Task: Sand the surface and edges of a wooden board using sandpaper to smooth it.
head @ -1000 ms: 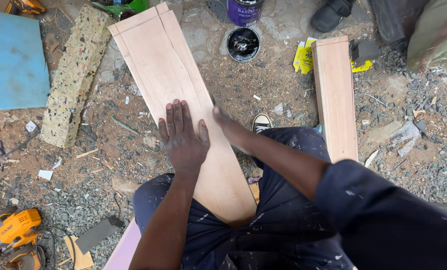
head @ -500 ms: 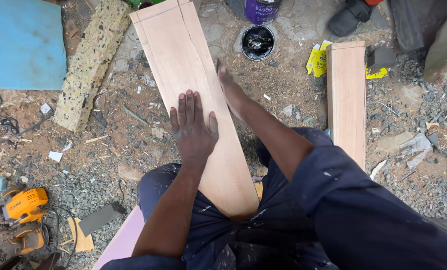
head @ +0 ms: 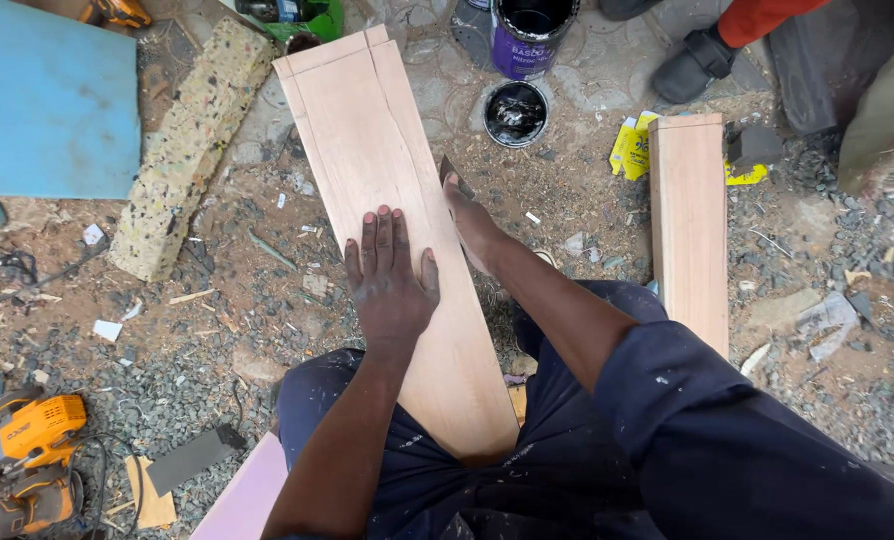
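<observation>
From the head camera, the person is sitting on gravelly ground with a long pale wooden board running from their lap out over the dirt toward the top of the view. The left hand is lying flat on the board's face, fingers spread and palm down, gripping nothing, just pressing the wood steady. The right hand is working along the board's right edge with a small dark piece, probably an abrasive scrap, showing at its fingertips; whether the fingers are closing round it cannot be told from this angle. The board's face is looking smooth and even, with grooved lines along its far end, so the edge work seems to be around mid-length, with the far stretch apparently left to cover. A second board is lying apart on the right, beside an open tin and a purple can. A blue panel, a speckled foam block and an orange power tool are lying on the left.
</observation>
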